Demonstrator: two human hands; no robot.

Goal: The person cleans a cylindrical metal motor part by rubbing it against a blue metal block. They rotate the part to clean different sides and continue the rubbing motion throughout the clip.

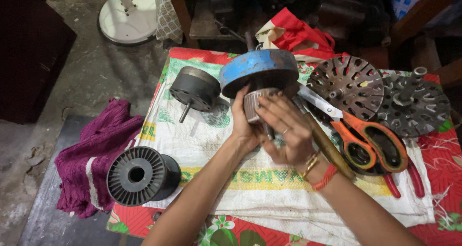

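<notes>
Blue-topped motor rotor [260, 77] stands upright, axis vertical, left hand [244, 125] and right hand [284, 130] both clamped around its ribbed core from the near side.

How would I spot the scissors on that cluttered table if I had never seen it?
Start at the low table covered with a white woven sack, and look just past the person's right hand. The scissors lie there, blades pointing toward the blue motor part that both hands hold. Their bright orange handles set them apart from the grey perforated metal discs behind them.
</notes>
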